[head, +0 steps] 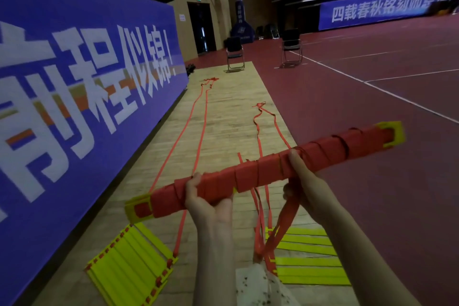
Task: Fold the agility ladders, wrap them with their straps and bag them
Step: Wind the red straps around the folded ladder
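Head view: left hand clasps the red-strap-wrapped bundle of yellow plastic ladder rungs held up near, right hand pinching the loose orange strap tail, likely tensioning the wrap.

left hand gripping, right hand pinching

blue banner cut by left edge, distant straps' ends too small to tell
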Motion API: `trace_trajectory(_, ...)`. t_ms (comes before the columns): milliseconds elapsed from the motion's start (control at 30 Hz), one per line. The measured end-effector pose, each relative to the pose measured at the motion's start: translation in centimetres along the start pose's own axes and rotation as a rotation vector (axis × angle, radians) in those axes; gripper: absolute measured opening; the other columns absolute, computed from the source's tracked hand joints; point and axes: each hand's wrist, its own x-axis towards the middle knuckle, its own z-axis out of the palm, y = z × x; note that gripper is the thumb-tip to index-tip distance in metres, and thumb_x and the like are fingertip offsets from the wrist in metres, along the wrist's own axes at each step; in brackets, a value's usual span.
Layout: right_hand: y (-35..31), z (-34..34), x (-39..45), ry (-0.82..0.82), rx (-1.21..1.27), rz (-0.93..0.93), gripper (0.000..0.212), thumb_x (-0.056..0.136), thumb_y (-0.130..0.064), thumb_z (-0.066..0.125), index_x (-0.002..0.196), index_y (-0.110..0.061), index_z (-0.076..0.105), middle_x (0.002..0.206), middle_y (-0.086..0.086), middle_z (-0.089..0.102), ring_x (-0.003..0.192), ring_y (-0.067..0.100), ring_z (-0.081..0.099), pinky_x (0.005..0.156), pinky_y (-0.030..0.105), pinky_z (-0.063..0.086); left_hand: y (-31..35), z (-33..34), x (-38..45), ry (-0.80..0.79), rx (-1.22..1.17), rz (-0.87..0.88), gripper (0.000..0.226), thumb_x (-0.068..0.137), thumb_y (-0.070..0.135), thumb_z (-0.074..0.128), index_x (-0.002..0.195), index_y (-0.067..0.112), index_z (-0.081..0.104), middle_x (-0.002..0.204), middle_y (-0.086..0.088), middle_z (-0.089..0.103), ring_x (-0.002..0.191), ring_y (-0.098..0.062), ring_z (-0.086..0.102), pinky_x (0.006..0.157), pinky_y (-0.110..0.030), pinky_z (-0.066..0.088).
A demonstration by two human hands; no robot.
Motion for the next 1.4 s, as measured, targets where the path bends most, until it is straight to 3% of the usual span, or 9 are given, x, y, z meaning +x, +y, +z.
trace_trajectory(233,1.4,1.4,-0.2,0.019,0.378,0.357,0.041,0.084,-0.059,0.057,0.077,-0.018,0.056,0.057,0.002,0.047,0.037,0.012,0.034,0.040,0.022,0.032,0.7,-1.7,0.5,-0.981,0.383,0.205,0.055,0.059,0.023,0.088,0.107,0.032,0.062,0.095,0.012,0.064,0.102,-0.010,0.059,0.099,-0.039,0.043)
trace_trajectory(367,1.8,1.9,0.7,-0.073,0.522,0.018,0.045,0.073,-0.056,0.065,0.089,-0.014,0.057,0.059,0.000,0.039,0.044,0.011,0.036,0.045,0.024,0.038,0.2,0.1,-1.7,-0.445,0.281,0.046,0.098,0.046,0.035,0.092,0.133,0.029,0.047,0.118,0.002,0.063,0.110,-0.018,0.060,0.092,-0.049,0.044)
trace_trajectory(500,0.7,1.8,0.9,-0.121,0.035,-0.241,0.057,0.070,-0.055,0.072,0.091,-0.003,0.065,0.062,0.002,0.054,0.058,0.015,0.054,0.056,0.028,0.048,-0.4,2.5,-1.1,0.016,0.287,-0.032,0.011,0.083,0.027,0.066,0.090,0.020,0.062,0.076,0.003,0.071,0.071,-0.011,0.068,0.080,-0.042,0.046)
trace_trajectory(600,-0.1,2.8,1.5,-0.013,-0.209,-0.103,0.039,0.088,-0.037,0.067,0.100,0.001,0.068,0.049,-0.003,0.059,0.044,0.010,0.053,0.046,0.019,0.046,-0.8,2.2,0.9,0.061,0.211,-0.005,0.015,0.084,0.007,0.055,0.079,0.021,0.056,0.064,0.004,0.065,0.056,-0.011,0.065,0.070,-0.038,0.052)
trace_trajectory(767,1.7,4.6,-0.7,0.004,0.145,0.270,0.057,0.066,-0.064,0.067,0.091,-0.012,0.067,0.064,0.005,0.066,0.040,0.016,0.045,0.040,0.021,0.038,-1.4,-0.2,0.2,-0.509,-0.027,0.158,0.068,0.037,0.002,0.092,0.098,0.027,0.076,0.106,0.009,0.070,0.104,-0.011,0.066,0.082,-0.030,0.056)
trace_trajectory(933,1.4,4.9,-1.2,-0.089,0.434,0.415,0.037,0.082,-0.054,0.060,0.083,-0.017,0.058,0.052,-0.001,0.042,0.040,0.013,0.038,0.044,0.022,0.033,-0.8,-1.8,0.7,-1.132,0.529,0.276,0.061,0.084,0.016,0.069,0.133,0.045,0.049,0.144,0.022,0.044,0.139,-0.010,0.034,0.113,-0.046,0.017)
trace_trajectory(1100,2.2,4.5,0.1,-0.131,0.578,0.090,0.032,0.071,-0.039,0.070,0.071,-0.015,0.049,0.050,0.002,0.037,0.044,0.015,0.037,0.046,0.026,0.037,-0.3,-1.4,-2.6,-0.501,0.477,-0.037,0.075,0.063,0.011,0.079,0.131,0.031,0.056,0.124,0.003,0.064,0.119,-0.026,0.056,0.102,-0.064,0.034)
trace_trajectory(1233,2.9,3.9,0.6,-0.244,0.323,-0.147,0.059,0.051,-0.052,0.088,0.080,-0.007,0.064,0.072,0.012,0.056,0.072,0.024,0.056,0.070,0.035,0.045,1.1,-2.1,-1.2,0.098,0.112,-0.034,0.006,0.077,0.020,0.072,0.078,0.016,0.067,0.089,-0.014,0.067,0.091,-0.025,0.064,0.085,-0.058,0.049)
trace_trajectory(1400,0.9,4.2,-1.1,-0.194,-0.168,-0.135,0.046,0.064,-0.050,0.083,0.084,-0.012,0.064,0.060,0.000,0.059,0.055,0.019,0.053,0.054,0.029,0.046,1.0,-2.6,0.4,-0.072,0.203,-0.054,0.025,0.070,0.024,0.082,0.092,0.021,0.072,0.122,-0.007,0.060,0.086,-0.012,0.067,0.085,-0.035,0.054)
